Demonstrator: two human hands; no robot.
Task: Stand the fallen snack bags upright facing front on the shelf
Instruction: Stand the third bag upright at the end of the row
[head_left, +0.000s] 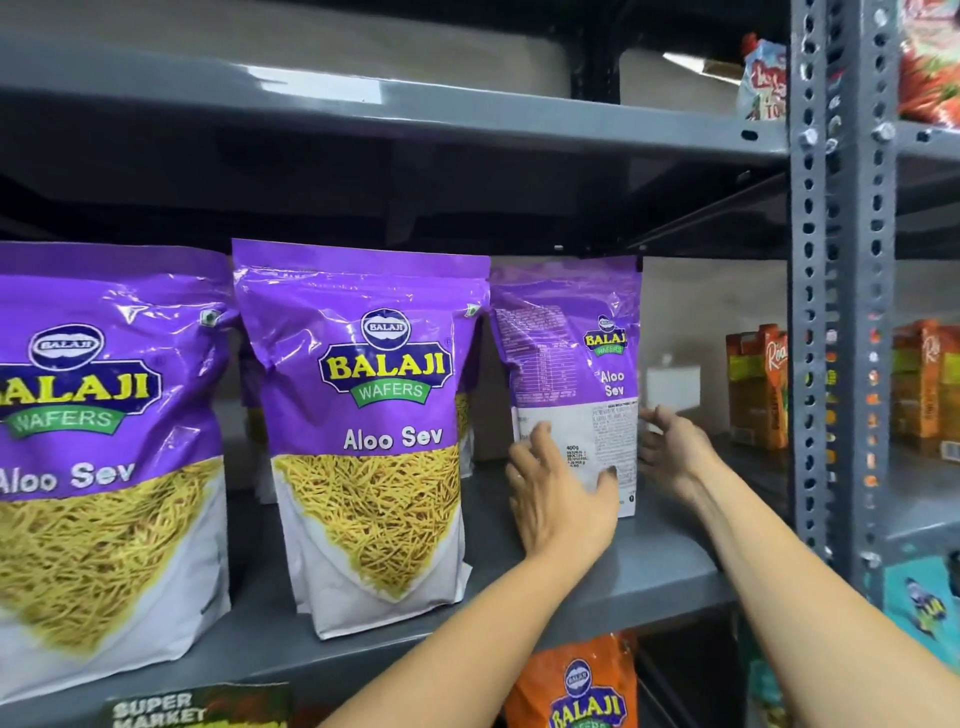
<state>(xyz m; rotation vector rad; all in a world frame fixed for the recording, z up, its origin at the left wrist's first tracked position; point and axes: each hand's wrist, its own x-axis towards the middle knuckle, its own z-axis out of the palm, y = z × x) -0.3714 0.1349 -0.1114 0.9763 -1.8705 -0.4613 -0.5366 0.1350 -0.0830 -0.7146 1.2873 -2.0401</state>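
Head view showed the purple plastic Aloo Sev pouch (569, 384) standing back-side out, right of the front-facing purple pouch (371, 431). Left hand (553, 493) and right hand (675, 447), fingers spread, flanked its lower edges without closing. It looked light, crinkly and slippery, best held by both sides.

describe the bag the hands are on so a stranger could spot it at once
On the grey metal shelf stand three purple Aloo Sev bags. It is the rightmost bag, upright between both hands. It alone shows its printed back panel, not the front.

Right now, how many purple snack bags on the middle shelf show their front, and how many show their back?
Purple bags showing the front: 2, the left bag and the middle bag.
Purple bags showing the back: 1, the right bag.
Total: 3.
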